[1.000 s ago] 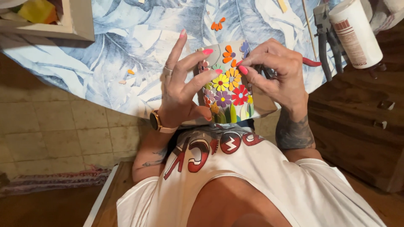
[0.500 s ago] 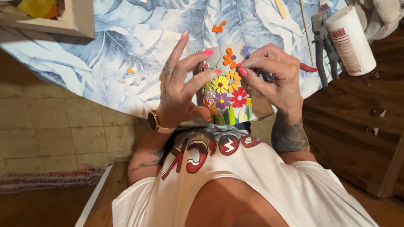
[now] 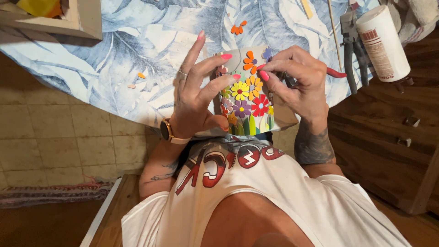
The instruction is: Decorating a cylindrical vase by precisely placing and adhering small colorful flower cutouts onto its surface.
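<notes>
1. Left hand [image 3: 194,98] is holding the mosaic piece [image 3: 247,98] from its left side: thumb is pressing low on the left edge, middle fingers are curling onto the face, index finger is sticking straight up, clear of it. Grip is half spread, wrapping the piece rather than pinching it.
2. Right hand [image 3: 297,84] is sitting at the piece's upper right edge. Thumb and forefinger are pressed together in a tight pinch on something very small near the top right corner; can't tell what it is. A dark tool with a red handle [image 3: 336,73] is poking out from behind this hand.
3. Mosaic piece is being held tilted up just above the counter [image 3: 137,41] edge, close to the person's chest, between both hands.
4. Look of the piece: pale curved base, tile flowers in orange, yellow, red and purple, green leaf shapes along the bottom. Top left area is showing bare base.
5. Around it: blue leaf-print cloth is covering the counter, loose orange tile bits [image 3: 238,28] are lying just above the piece, pliers [image 3: 350,41] and a white glue bottle [image 3: 383,43] are lying off to the right, a wooden frame [image 3: 68,23] is sitting top left.
</notes>
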